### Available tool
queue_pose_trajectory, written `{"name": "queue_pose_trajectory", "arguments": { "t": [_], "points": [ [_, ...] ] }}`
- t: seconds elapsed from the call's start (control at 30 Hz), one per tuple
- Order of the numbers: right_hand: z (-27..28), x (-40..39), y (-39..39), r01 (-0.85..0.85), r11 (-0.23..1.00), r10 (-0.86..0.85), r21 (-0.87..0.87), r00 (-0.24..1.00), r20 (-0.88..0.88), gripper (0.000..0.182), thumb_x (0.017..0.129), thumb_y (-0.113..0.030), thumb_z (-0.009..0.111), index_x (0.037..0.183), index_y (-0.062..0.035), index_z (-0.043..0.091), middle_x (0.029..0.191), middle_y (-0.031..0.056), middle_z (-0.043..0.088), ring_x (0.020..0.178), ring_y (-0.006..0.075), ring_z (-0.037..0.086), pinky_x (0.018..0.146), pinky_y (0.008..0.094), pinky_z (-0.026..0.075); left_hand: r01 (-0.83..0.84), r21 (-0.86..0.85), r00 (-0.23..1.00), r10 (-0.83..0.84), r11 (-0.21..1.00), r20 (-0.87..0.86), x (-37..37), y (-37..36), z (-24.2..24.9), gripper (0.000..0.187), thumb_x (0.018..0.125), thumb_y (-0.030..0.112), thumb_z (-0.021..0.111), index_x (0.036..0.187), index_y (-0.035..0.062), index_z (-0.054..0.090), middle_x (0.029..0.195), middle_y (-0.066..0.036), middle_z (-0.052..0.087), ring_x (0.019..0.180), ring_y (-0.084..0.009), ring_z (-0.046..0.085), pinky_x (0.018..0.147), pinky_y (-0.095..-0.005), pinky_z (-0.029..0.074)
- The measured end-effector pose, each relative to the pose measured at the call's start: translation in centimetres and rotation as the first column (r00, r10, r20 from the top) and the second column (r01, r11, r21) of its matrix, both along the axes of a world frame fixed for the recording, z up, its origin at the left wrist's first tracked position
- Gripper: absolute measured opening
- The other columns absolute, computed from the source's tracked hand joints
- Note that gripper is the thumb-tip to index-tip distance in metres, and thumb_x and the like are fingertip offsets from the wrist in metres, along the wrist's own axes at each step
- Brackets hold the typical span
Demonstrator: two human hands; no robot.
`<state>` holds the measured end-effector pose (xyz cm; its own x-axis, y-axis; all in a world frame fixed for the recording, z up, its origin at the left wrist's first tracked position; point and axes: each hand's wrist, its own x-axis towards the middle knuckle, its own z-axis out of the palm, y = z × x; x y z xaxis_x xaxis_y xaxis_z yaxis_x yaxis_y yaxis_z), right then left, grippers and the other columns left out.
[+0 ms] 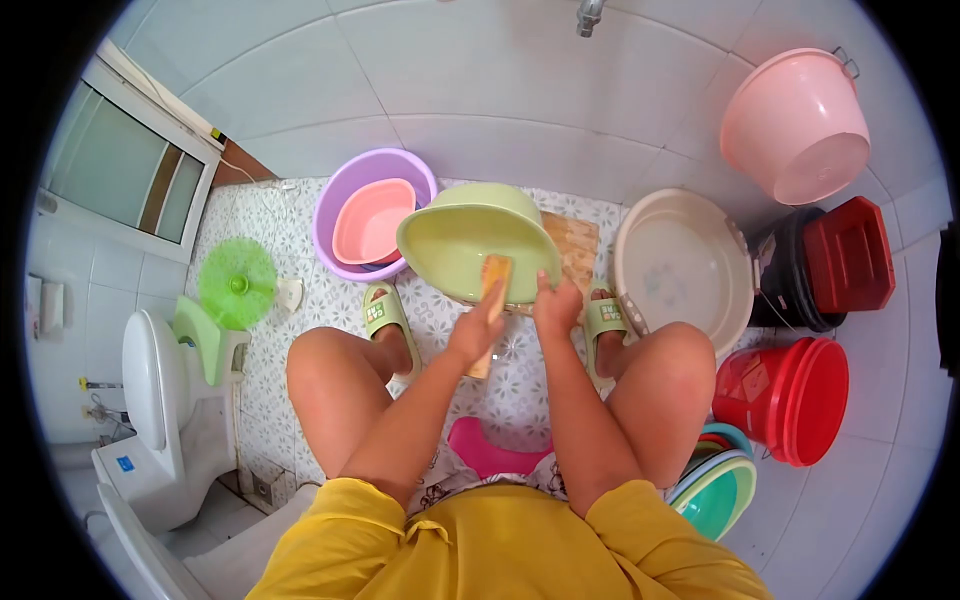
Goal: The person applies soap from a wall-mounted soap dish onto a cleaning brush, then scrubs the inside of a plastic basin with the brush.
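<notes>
A light green basin (478, 240) is tipped up on its side between my feet, its hollow facing me. My right hand (557, 302) grips the basin's near rim, with the thumb on the inner side. Wrapped round a long yellow-brown scrubbing brush (496, 270), my left hand (478, 328) is closed in front of the basin. The brush's upper end overlaps the basin's inner wall; whether it touches is hard to tell. Behind the basin, partly covered by it, lies a wooden board (572, 240).
A purple basin (325, 225) holding a pink basin (372, 222) stands left. At right are a beige basin (628, 285), a red bucket (765, 395), a dark bucket (785, 265) and a hanging pink bucket (790, 120). A toilet (150, 385) and green lid (237, 265) are further left.
</notes>
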<state>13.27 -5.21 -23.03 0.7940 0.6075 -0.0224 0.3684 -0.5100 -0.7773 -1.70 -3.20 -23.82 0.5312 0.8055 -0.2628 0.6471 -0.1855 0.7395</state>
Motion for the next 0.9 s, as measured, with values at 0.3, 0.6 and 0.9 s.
{"name": "queue_pose_trajectory", "arguments": {
  "t": [0.3, 0.6, 0.9],
  "points": [
    [-0.6, 2.4, -0.3, 0.193, 0.981, -0.193, -0.002, 0.981, -0.003, 0.029, 0.079, -0.025, 0.063, 0.087, 0.0024, 0.064, 0.079, 0.0230, 0.063, 0.075, 0.0405, 0.061, 0.070, 0.0446, 0.047, 0.068, -0.166, 0.998, -0.068, 0.984, 0.007, 2.5, -2.8, 2.2, 0.071, 0.080, 0.019, 0.055, 0.141, 0.0362, 0.022, 0.089, -0.025, 0.062, 0.082, -0.0401, 0.061, 0.076, -0.0438, 0.048],
    [1.7, 3.0, 0.0, 0.080, 0.993, -0.086, 0.088, 0.994, 0.072, 0.025, 0.079, -0.023, 0.064, 0.094, -0.0032, 0.066, 0.082, 0.0193, 0.065, 0.075, 0.0359, 0.061, 0.071, 0.0405, 0.047, 0.056, 0.072, 0.926, -0.024, 0.996, -0.378, -0.9, 1.7, 2.5, 0.075, 0.080, 0.021, 0.057, 0.142, 0.0357, 0.016, 0.085, -0.022, 0.063, 0.074, -0.0381, 0.061, 0.071, -0.0470, 0.048],
    [-3.4, 2.0, 0.3, 0.458, 0.812, -0.077, 0.361, 0.698, -0.712, 0.027, 0.075, -0.014, 0.072, 0.089, 0.0066, 0.063, 0.079, 0.0076, 0.066, 0.067, 0.0143, 0.061, 0.060, 0.0280, 0.048, 0.067, -0.010, 0.950, -0.067, 0.998, -0.306, 0.6, 1.0, 2.5, 0.075, 0.079, 0.024, 0.056, 0.141, 0.0398, 0.016, 0.098, -0.022, 0.062, 0.083, -0.0390, 0.061, 0.079, -0.0465, 0.049]
  ]
}}
